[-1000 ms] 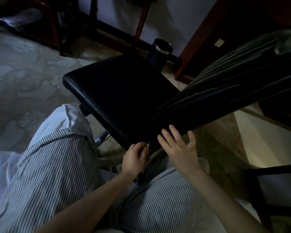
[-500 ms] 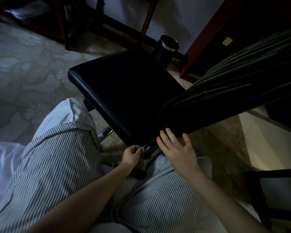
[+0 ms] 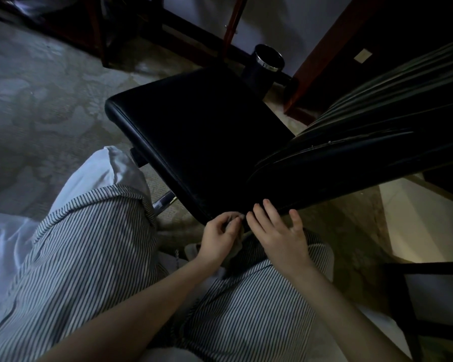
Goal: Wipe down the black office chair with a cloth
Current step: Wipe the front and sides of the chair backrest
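Observation:
The black office chair stands in front of me, its flat seat in the middle and its ribbed backrest running up to the right. My left hand grips a small grey cloth at the seat's near corner, where seat and backrest meet. The cloth is mostly hidden by the fingers. My right hand lies beside it with fingers straight, their tips touching the lower edge of the backrest.
My knees in striped trousers fill the lower view. A black bin with a chrome rim stands behind the seat by the wall. Dark wooden furniture is at the back right, a dark frame at the lower right. Patterned floor lies left.
The view has shifted slightly. My left hand stays at the seat's near corner with the cloth, and my right hand has kept its place at the backrest's lower edge.

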Demonstrator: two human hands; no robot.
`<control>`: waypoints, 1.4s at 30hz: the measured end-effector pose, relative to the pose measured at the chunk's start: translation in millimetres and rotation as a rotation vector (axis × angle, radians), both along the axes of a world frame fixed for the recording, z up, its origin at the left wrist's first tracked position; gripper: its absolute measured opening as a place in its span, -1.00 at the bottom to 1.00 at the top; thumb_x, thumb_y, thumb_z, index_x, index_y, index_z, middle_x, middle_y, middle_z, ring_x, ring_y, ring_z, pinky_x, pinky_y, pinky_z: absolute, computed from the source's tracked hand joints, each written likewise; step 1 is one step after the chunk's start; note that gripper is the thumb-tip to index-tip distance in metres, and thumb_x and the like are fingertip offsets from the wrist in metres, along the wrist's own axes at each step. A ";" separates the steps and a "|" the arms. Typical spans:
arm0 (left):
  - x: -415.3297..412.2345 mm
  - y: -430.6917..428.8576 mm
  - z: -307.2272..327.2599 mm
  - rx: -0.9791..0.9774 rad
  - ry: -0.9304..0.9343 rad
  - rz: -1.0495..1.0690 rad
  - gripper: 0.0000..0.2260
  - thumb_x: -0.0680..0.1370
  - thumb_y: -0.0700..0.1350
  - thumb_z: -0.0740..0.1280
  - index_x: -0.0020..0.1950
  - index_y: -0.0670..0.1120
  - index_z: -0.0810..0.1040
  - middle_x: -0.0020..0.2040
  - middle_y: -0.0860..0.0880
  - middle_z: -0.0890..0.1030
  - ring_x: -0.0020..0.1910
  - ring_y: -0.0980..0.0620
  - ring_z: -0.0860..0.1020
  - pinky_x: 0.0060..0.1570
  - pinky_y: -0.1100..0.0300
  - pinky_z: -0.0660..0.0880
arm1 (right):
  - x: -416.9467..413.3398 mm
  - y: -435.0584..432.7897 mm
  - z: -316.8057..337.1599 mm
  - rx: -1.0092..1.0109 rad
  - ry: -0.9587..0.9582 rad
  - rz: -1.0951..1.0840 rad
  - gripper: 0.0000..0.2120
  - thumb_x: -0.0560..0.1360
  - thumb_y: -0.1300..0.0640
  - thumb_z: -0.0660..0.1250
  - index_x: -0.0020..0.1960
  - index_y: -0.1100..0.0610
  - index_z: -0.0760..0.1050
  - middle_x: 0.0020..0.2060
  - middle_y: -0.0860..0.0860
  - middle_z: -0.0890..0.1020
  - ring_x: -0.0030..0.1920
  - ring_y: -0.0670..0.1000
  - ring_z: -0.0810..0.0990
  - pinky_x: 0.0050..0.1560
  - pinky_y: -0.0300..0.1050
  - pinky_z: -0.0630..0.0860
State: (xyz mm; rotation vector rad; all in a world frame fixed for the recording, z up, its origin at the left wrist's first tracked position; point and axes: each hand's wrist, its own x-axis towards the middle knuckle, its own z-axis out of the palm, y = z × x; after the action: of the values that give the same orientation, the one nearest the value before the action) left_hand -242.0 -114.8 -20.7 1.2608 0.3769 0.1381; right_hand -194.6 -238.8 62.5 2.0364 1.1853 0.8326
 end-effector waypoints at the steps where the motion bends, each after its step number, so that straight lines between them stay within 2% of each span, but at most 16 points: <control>1: 0.2 0.9 -3.6 0.016 0.001 -0.010 -0.84 0.59 -0.22 0.24 0.00 -0.06 0.60 -0.11 -0.09 0.64 -0.11 0.06 0.59 -0.09 0.20 0.53 | -0.4 -0.2 -0.7 0.002 0.001 -0.002 -0.67 0.46 0.18 0.09 0.15 0.05 0.49 0.10 -0.03 0.63 0.27 0.01 0.34 0.32 0.08 -0.03; 6: 1.3 3.4 -32.5 0.090 0.205 -0.033 -0.85 0.59 -0.18 0.24 0.01 -0.11 0.61 -0.12 -0.04 0.64 -0.11 0.08 0.58 -0.09 0.19 0.52 | -0.8 -1.0 -2.7 -0.041 -0.004 -0.027 -0.61 0.43 0.19 0.09 0.11 0.02 0.59 0.10 -0.03 0.63 0.27 0.01 0.33 0.31 0.09 -0.03; 9: 4.4 2.3 -50.8 0.119 0.375 -0.038 -0.86 0.59 -0.21 0.24 -0.04 -0.17 0.59 -0.15 -0.09 0.62 -0.15 0.03 0.55 -0.23 0.31 0.45 | -3.5 2.1 2.9 -0.079 0.037 -0.031 -0.66 0.35 0.16 0.29 0.10 0.03 0.63 0.10 -0.01 0.64 0.26 0.03 0.33 0.23 0.12 0.14; 11: 7.9 2.3 -59.9 0.033 0.516 0.030 -0.88 0.59 -0.20 0.24 -0.05 -0.18 0.55 -0.10 -0.16 0.60 -0.14 0.00 0.51 -0.19 0.28 0.41 | -5.2 2.9 5.5 -0.096 0.067 -0.049 -0.57 0.25 0.15 0.37 0.12 0.05 0.62 0.13 0.01 0.63 0.27 0.04 0.33 0.20 0.12 0.17; 14: 13.8 5.7 -68.1 -0.186 0.659 0.205 -0.92 0.59 -0.18 0.24 -0.06 -0.13 0.50 -0.09 -0.15 0.55 -0.02 -0.12 0.54 -0.08 0.21 0.37 | -5.9 -1.1 4.1 -0.108 0.048 -0.048 -0.57 0.37 0.19 0.24 0.22 0.04 0.55 0.25 0.01 0.55 0.32 0.03 0.30 0.31 0.15 0.00; 17: 18.7 5.8 -75.0 -0.173 0.700 0.189 -0.87 0.58 -0.20 0.25 0.03 -0.20 0.56 -0.02 -0.22 0.59 0.09 -0.19 0.54 -0.08 0.21 0.35 | -4.0 -7.2 2.6 -0.128 0.026 -0.060 -0.51 0.44 0.26 0.03 0.33 0.07 0.40 0.35 0.00 0.44 0.37 0.02 0.26 0.33 0.13 -0.05; 21: 18.0 0.0 -77.4 -0.102 0.708 0.031 -0.80 0.56 -0.23 0.28 0.15 -0.25 0.56 0.11 -0.22 0.59 0.08 -0.15 0.54 -0.09 0.24 0.38 | -5.5 -6.1 2.9 -0.132 0.000 -0.084 -0.48 0.42 0.30 0.02 0.27 0.05 0.51 0.31 -0.03 0.50 0.34 0.01 0.28 0.39 0.13 -0.10; 24: 18.1 1.2 -73.1 -0.125 0.706 -0.011 -0.79 0.57 -0.22 0.28 0.17 -0.24 0.56 0.08 -0.21 0.59 -0.06 -0.07 0.52 -0.30 0.29 0.42 | -5.6 -3.4 0.3 -0.156 -0.021 -0.095 -0.49 0.42 0.30 0.03 0.23 0.02 0.55 0.30 -0.03 0.52 0.34 0.02 0.28 0.42 0.19 -0.23; 25: 18.2 1.4 -72.3 -0.133 0.707 -0.009 -0.79 0.56 -0.22 0.28 0.16 -0.25 0.56 0.07 -0.21 0.59 -0.05 -0.09 0.54 -0.30 0.30 0.43 | -5.4 -3.3 -0.6 -0.167 -0.022 -0.097 -0.49 0.41 0.30 0.04 0.22 0.02 0.56 0.30 -0.04 0.51 0.35 0.02 0.28 0.42 0.21 -0.25; 28: 16.2 -0.5 -67.4 -0.128 0.691 0.017 -0.82 0.56 -0.18 0.31 0.08 -0.23 0.60 0.02 -0.22 0.62 0.02 -0.13 0.57 -0.08 0.21 0.44 | -4.6 -3.6 0.2 -0.181 -0.011 -0.104 -0.49 0.42 0.30 0.04 0.22 0.01 0.56 0.29 -0.04 0.52 0.34 0.01 0.28 0.42 0.20 -0.27; 30: 14.8 -2.1 -61.6 -0.120 0.616 0.016 -0.88 0.57 -0.18 0.29 -0.06 -0.17 0.61 -0.10 -0.17 0.63 -0.09 -0.07 0.56 -0.09 0.19 0.44 | -3.6 -2.9 1.9 -0.185 -0.015 -0.103 -0.50 0.43 0.30 0.05 0.22 -0.01 0.56 0.28 -0.05 0.53 0.34 -0.01 0.28 0.43 0.17 -0.27; 32: 11.8 -1.3 -50.5 -0.103 0.500 0.009 -0.82 0.58 -0.18 0.27 -0.20 -0.10 0.57 -0.25 -0.07 0.60 -0.21 0.04 0.53 -0.19 0.21 0.44 | -3.4 -2.3 2.5 -0.184 -0.003 -0.105 -0.52 0.44 0.28 0.05 0.20 -0.01 0.58 0.26 -0.05 0.54 0.33 -0.01 0.29 0.43 0.14 -0.27; 35: 5.3 1.3 -37.4 -0.104 0.330 -0.017 -0.82 0.59 -0.18 0.25 -0.16 -0.05 0.59 -0.22 -0.05 0.61 -0.21 0.10 0.54 -0.15 0.21 0.48 | -4.0 -1.4 1.4 -0.188 0.011 -0.117 -0.53 0.45 0.26 0.04 0.20 -0.01 0.58 0.25 -0.05 0.56 0.32 -0.01 0.29 0.43 0.14 -0.27; 37: 2.0 1.5 -37.8 -0.048 0.282 -0.028 -0.85 0.59 -0.18 0.25 -0.11 -0.07 0.60 -0.20 -0.06 0.61 -0.19 0.10 0.55 -0.14 0.22 0.48 | -3.7 -2.1 1.7 -0.190 0.008 -0.110 -0.53 0.46 0.25 0.04 0.20 0.00 0.57 0.24 -0.05 0.56 0.32 -0.01 0.30 0.43 0.14 -0.27; 40: 3.2 -0.4 -45.8 -0.003 0.383 0.008 -0.86 0.59 -0.20 0.25 -0.04 -0.16 0.60 -0.20 -0.04 0.60 -0.17 0.07 0.54 -0.22 0.36 0.45 | -3.2 -2.4 4.4 -0.198 0.032 -0.112 -0.53 0.43 0.27 0.05 0.19 0.00 0.59 0.22 -0.04 0.58 0.29 0.00 0.31 0.41 0.14 -0.16; 42: 8.7 -1.8 -51.1 -0.078 0.520 0.025 -0.85 0.59 -0.20 0.26 0.03 -0.22 0.60 -0.12 -0.11 0.61 -0.09 0.02 0.54 -0.22 0.36 0.44 | -3.0 -1.8 5.2 -0.216 0.035 -0.123 -0.51 0.42 0.28 0.05 0.19 0.00 0.59 0.21 -0.05 0.58 0.29 -0.01 0.31 0.42 0.13 -0.16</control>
State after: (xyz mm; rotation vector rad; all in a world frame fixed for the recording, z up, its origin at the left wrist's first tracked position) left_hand -233.3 -116.6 -71.8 1.2057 0.8369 -0.1879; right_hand -197.6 -240.6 67.7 1.9305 1.1057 0.5856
